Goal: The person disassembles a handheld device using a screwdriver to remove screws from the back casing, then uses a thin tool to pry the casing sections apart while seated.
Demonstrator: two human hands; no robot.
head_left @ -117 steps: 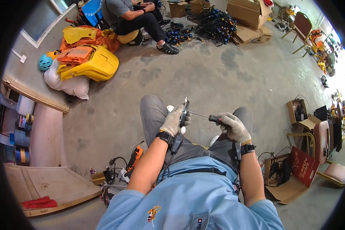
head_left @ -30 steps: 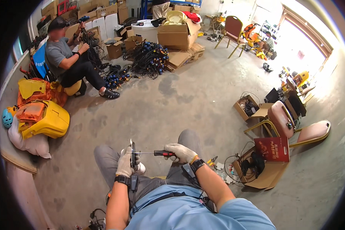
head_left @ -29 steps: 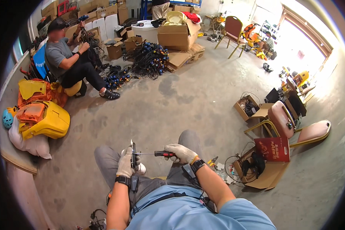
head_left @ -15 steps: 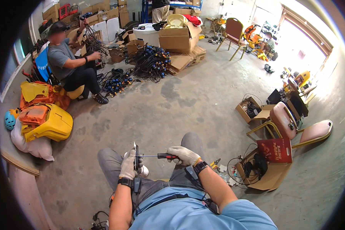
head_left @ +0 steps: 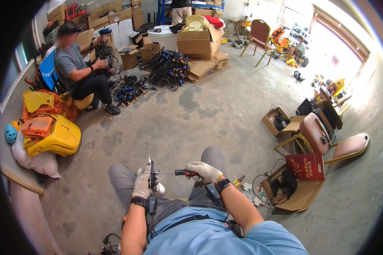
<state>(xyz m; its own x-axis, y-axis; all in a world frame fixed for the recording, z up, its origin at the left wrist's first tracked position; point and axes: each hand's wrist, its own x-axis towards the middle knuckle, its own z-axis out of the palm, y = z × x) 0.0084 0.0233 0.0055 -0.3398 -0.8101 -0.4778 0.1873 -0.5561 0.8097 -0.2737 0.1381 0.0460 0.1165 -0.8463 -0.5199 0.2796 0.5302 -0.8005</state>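
Over the lap (head_left: 171, 208), right fingers (head_left: 193, 166) grip a sideways screwdriver (head_left: 182, 172), left fingers (head_left: 144, 175) dark hardware (head_left: 152, 176)

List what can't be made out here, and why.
In the head view:
Dark part: its broad face, seen edge-on and partly covered by the left hand.
Screwdriver: whether its tip sits in a screw, too small; its handle end, covered by the right hand.
Standing person: head, cut off by the top edge.

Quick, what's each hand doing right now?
Left hand: closed around a thin, dark part.
Right hand: closed around a screwdriver with a black-and-red handle.
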